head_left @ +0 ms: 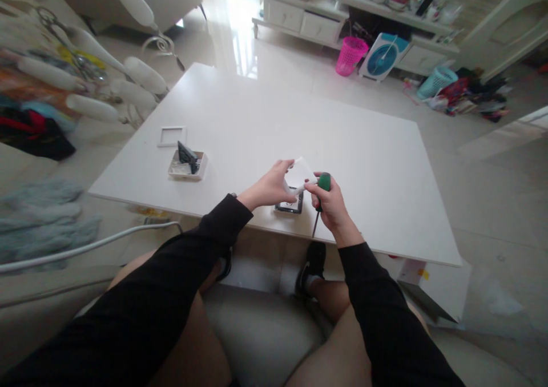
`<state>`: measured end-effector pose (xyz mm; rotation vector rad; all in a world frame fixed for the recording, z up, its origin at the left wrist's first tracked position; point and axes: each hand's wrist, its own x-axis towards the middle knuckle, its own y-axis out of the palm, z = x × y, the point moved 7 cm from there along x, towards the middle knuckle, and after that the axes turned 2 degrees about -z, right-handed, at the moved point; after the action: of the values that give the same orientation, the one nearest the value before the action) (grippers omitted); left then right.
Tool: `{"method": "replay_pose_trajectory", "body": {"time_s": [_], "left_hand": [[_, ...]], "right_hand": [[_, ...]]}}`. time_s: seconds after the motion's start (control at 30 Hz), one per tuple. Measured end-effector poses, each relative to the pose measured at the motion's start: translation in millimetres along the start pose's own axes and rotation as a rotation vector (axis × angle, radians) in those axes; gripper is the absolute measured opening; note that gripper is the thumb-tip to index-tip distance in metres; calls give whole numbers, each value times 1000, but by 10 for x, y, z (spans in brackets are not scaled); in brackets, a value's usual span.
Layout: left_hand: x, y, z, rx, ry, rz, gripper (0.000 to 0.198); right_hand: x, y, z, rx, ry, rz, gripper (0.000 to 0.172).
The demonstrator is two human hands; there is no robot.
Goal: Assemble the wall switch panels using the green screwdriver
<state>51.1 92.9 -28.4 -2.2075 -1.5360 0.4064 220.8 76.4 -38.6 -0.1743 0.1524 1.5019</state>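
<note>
My left hand (273, 184) grips a white square cover plate (299, 173) by its left side, tilted above the table. In my right hand (331, 204) is a screwdriver (324, 181) with a green handle, its shaft pointing down past the table's near edge. The fingertips of that hand also touch the plate's right corner. Right below the plate, near the table's front edge, lies what looks like a wall socket (290, 204) with a black border, partly hidden by my left hand and the plate.
On the white table (355, 153), to the left, stand a small open box (188, 167) with dark and clear parts and a white rectangular frame (172, 136). A chandelier (107, 73) hangs at the left. A white box (436, 290) is below the table's right side.
</note>
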Motion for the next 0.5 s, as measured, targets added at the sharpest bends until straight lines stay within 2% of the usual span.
{"method": "replay_pose_trajectory", "body": {"time_s": [0.1, 0.17, 0.23, 0.33, 0.4, 0.5], "left_hand": [[-62, 28, -8, 251, 106, 65, 95], [-105, 81, 16, 372, 136, 125, 85], [-133, 141, 52, 456, 137, 173, 78], [-150, 226, 90, 516, 125, 220, 76], [-155, 273, 104, 534, 110, 242, 75], [-166, 325, 117, 548, 81, 269, 75]], "right_hand": [[16, -116, 101, -338, -175, -119, 54], [-7, -62, 167, -586, -300, -68, 51], [-47, 46, 164, -778, -372, 52, 54], [-97, 165, 44, -966, -354, 213, 71], [-115, 199, -58, -1048, -308, 273, 82], [-127, 220, -187, -1124, -248, 325, 88]]}}
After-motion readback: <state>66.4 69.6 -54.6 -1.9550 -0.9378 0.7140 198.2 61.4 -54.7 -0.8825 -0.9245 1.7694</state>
